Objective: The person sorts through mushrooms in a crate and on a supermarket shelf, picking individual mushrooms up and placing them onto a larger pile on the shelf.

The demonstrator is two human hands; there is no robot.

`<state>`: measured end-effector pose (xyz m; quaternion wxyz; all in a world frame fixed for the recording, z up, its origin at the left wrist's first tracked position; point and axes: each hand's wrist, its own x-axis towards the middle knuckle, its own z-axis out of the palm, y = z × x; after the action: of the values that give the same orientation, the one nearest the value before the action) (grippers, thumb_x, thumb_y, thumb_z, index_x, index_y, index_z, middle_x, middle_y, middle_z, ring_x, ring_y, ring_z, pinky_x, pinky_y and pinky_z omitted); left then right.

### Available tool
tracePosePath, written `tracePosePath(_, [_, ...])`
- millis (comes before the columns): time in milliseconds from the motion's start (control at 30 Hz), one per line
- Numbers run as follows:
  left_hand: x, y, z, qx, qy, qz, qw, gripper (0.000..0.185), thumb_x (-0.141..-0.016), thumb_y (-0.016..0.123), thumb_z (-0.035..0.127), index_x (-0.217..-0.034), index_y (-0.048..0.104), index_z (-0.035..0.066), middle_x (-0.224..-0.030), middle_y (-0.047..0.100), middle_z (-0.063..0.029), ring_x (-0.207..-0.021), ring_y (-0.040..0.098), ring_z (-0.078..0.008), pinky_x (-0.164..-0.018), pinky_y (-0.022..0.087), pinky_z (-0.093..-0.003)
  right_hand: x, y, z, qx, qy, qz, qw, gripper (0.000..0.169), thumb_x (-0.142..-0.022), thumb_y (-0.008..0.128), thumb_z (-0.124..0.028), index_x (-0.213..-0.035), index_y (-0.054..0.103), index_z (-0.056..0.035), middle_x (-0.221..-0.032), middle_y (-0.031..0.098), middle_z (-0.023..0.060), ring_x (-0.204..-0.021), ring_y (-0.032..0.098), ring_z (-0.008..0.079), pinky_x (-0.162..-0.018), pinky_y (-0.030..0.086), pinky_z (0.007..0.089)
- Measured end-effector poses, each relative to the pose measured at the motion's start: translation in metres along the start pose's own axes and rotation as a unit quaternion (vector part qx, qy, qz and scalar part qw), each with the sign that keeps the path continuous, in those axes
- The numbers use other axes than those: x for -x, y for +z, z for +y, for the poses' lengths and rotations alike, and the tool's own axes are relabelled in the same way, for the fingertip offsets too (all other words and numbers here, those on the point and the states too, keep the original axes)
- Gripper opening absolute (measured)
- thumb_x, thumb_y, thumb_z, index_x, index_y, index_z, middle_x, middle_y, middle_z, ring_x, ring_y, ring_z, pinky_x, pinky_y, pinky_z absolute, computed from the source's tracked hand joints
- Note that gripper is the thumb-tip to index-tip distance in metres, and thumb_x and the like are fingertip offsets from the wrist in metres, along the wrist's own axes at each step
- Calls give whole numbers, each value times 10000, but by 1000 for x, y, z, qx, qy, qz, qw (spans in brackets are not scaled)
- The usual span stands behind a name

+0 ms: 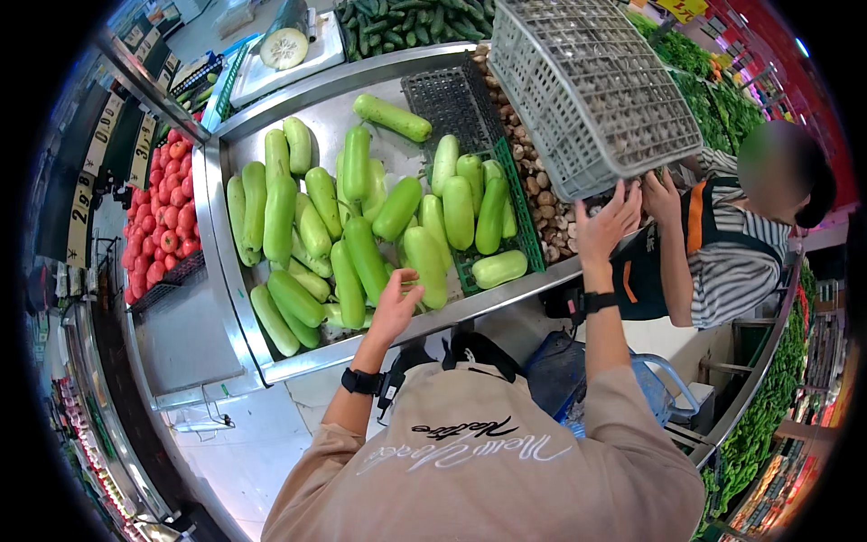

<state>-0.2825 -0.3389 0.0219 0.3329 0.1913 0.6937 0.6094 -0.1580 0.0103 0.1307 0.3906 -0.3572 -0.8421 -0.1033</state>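
My left hand [397,303] hovers at the near side of the metal display bin, fingers apart, close beside a pale green bottle gourd [425,265]; it seems to hold nothing. My right hand [611,220] reaches up with spread fingers to the near end of a grey plastic crate [589,88], at or just below its rim; whether it grips the crate is unclear. The crate is tilted over a heap of mushrooms [542,193]. Many bottle gourds [279,217] lie loose in the bin, and several rest on a green plastic crate [518,210] at its right side.
A co-worker in a striped shirt and dark apron [698,237] stands at the right, hands near the crate's end. Tomatoes [169,217] lie left, cucumbers [406,24] and a cut winter melon [284,44] beyond. A blue cart [559,379] stands right of my body, near the metal bin edge [501,301].
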Motion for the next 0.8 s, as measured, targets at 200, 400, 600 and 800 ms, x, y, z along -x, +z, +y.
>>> tracePosePath(200, [26,-16,-23,59,-81,59,993,283,-940,556,189,-1160,501,20,-1138,582,-92,-957,610,-175,-794,464,-298,6,32,13,-133,37,-10,990,245,-772,762,-182,-809,572,-31,-781,543,116,-726,549,289,-673,455,362])
tracePosePath(400, [51,-38,-43,107,-119,86,983,249,-961,517,219,-1135,525,40,-1084,617,-86,-926,617,-159,-772,460,-276,85,47,-12,-183,87,-143,969,348,-857,658,-252,-621,527,-32,-606,555,107,-541,523,306,-535,404,409])
tracePosePath(600, [72,-69,-53,128,-119,107,979,256,-963,507,227,-1120,531,26,-1064,634,-94,-900,626,-153,-762,462,-272,113,112,18,-288,416,-192,841,231,-920,528,-205,-862,599,7,-637,574,99,-573,521,230,-524,388,364])
tracePosePath(800, [88,-85,-54,117,-140,138,974,224,-962,501,211,-1085,550,30,-1011,648,-92,-873,637,-154,-719,469,-270,118,183,99,-538,664,-195,481,360,-964,429,-168,-1274,490,3,-1373,461,87,-1284,420,253,-1091,298,343])
